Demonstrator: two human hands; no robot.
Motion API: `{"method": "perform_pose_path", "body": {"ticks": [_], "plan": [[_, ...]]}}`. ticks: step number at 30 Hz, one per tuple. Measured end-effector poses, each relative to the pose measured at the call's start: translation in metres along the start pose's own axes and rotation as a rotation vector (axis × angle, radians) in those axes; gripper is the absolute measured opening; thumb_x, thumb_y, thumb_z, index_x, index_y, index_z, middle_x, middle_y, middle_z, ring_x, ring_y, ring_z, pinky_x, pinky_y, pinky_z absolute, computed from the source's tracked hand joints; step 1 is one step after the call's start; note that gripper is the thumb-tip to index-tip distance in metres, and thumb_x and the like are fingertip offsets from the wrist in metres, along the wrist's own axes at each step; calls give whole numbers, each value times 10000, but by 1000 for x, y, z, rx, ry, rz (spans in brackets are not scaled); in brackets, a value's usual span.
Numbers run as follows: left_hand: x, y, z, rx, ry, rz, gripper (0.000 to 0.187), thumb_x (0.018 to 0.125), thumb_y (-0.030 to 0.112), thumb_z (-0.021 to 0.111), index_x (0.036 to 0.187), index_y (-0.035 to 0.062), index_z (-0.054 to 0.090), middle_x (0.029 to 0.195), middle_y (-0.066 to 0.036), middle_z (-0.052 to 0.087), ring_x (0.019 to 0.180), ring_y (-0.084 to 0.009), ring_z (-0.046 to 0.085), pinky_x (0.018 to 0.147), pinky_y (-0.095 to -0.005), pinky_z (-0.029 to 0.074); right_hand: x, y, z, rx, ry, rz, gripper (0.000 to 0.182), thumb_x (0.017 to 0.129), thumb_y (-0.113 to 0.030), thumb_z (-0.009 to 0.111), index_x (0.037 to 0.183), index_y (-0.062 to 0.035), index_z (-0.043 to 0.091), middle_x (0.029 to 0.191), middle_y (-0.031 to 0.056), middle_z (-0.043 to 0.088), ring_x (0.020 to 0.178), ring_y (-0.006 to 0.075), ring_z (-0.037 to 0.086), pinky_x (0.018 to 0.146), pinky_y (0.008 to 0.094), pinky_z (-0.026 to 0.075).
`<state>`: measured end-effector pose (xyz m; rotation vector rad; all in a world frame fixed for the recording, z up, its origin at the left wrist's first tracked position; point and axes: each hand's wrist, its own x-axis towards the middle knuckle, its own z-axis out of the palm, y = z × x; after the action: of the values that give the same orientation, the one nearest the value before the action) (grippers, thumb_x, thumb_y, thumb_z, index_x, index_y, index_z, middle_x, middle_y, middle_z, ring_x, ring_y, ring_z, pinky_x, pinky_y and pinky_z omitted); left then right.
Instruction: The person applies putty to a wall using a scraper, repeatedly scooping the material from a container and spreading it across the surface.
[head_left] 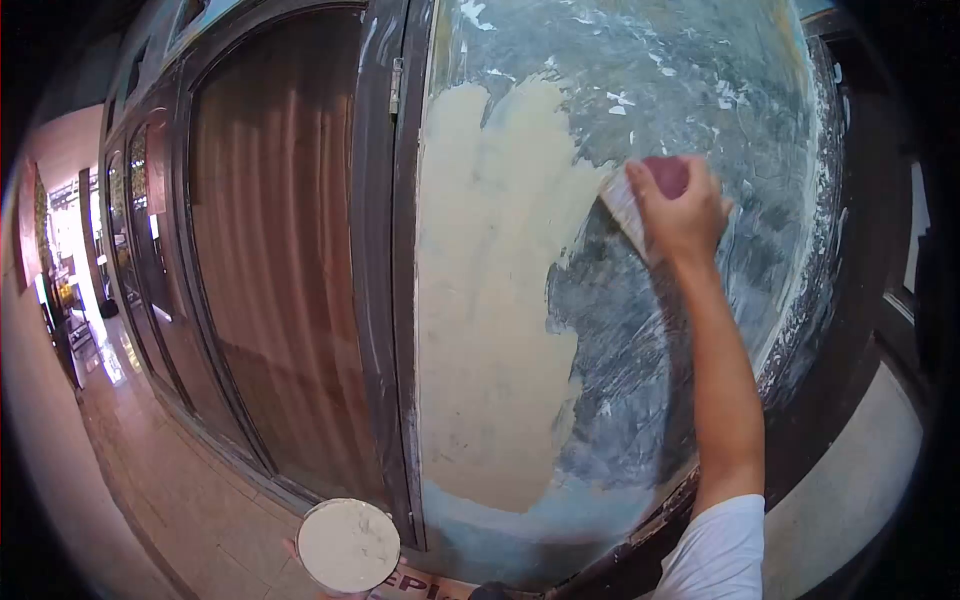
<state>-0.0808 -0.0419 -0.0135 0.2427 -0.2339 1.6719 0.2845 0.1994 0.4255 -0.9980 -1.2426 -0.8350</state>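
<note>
Brown curtain (290, 230) behind glass (275, 60) (metal hinge (396, 88) on dark frame (375, 250)); tiled floor (205, 485) lower left.

Maroon handle (668, 176) in the right grip (685, 208); cream coat (490, 260) left of it, mottled blue-grey wall (620, 385) with white flecks behind it, white sleeve (722, 550) below it, reddish-brown curtain (285, 200) farther left.

Toward ten o'clock, a brown curtain (290, 220) is hanging inside a tall, dark-framed window (376, 220). Bright light is pouring through an opening (68, 215) at nine, glinting off the tiled floor (190, 445); dark woodwork (868, 250) is standing at three.
</note>
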Motion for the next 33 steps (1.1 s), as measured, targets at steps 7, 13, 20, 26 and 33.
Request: {"method": "perform_pose_path", "body": {"ticks": [7, 13, 20, 26, 33], "plan": [[-9, 3, -5, -91, 56, 36, 1161, 754, 1015, 377, 1543, 167, 461, 1549, -252, 473, 1263, -552, 561, 888, -812, 494, 21, -11, 0, -91, 92, 79, 640, 835, -678, 756, 1098, -101, 665, 1083, 117, 689, 1070, 321, 627, 1022, 521, 364], [-34, 32, -80, 400, -249, -86, 1045, 884, 873, 439, 1623, 137, 373, 1673, -165, 362, 1514, -481, 319, 1211, -682, 303, -47, -35, 10, 57, -162, -349, 561, 783, -625, 807, 1011, -127, 683, 1026, 99, 680, 1029, 304, 609, 965, 511, 360], [-10, 30, -59, 308, -316, -145, 1038, 886, 870, 439, 1627, 148, 367, 1675, -167, 357, 1517, -479, 316, 1216, -687, 286, 29, -20, 17, -71, 176, -8, 623, 806, -644, 792, 1065, -94, 653, 1018, 124, 669, 1012, 323, 591, 965, 527, 342], [-8, 39, -44, 235, -352, -149, 1032, 888, 869, 439, 1631, 157, 361, 1677, -169, 354, 1519, -477, 313, 1221, -692, 272, -61, -44, 19, 37, -187, -509, 584, 794, -642, 790, 1005, -113, 661, 990, 100, 644, 968, 311, 584, 918, 497, 365], [-9, 32, -32, 155, -283, -63, 1004, 893, 865, 429, 1637, 195, 346, 1668, -188, 354, 1508, -478, 318, 1186, -741, 236, 18, -14, 6, 31, 74, 57, 617, 837, -656, 759, 1107, -111, 655, 1043, 152, 682, 998, 352, 615, 979, 491, 369]]}}
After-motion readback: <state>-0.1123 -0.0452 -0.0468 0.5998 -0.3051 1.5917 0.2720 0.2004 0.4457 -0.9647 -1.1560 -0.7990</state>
